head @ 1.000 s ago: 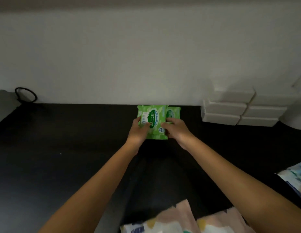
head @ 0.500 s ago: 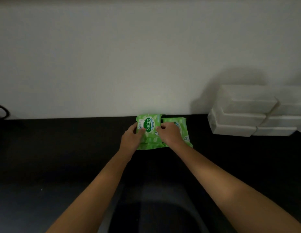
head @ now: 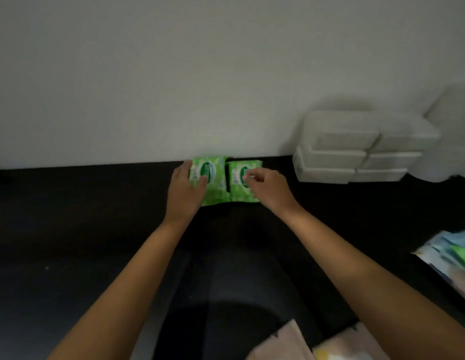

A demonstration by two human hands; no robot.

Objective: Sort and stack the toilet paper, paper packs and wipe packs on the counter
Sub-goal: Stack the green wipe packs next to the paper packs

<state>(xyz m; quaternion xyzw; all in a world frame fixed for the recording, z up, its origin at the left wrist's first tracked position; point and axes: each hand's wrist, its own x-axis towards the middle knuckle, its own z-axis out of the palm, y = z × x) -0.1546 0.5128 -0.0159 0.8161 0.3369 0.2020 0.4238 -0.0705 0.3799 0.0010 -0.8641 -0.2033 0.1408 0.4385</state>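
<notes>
Two green wipe packs lie side by side against the white wall on the black counter (head: 70, 229). My left hand (head: 186, 193) grips the left green pack (head: 214, 175), thumb on its face. Over the right green pack (head: 236, 178) my right hand (head: 267, 188) rests with curled fingers touching its label. White paper packs (head: 338, 149) are stacked in two columns, three high, further right along the wall.
A white rounded object (head: 449, 141), blurred, stands at the far right beside the stack. Colourful packs (head: 449, 258) lie at the right edge, and pale patterned packs (head: 317, 346) at the bottom edge near me.
My hands have parted: the left pack now lies flat beside the right one, a small gap between them. My right hand has shifted from the left pack onto the right pack.
</notes>
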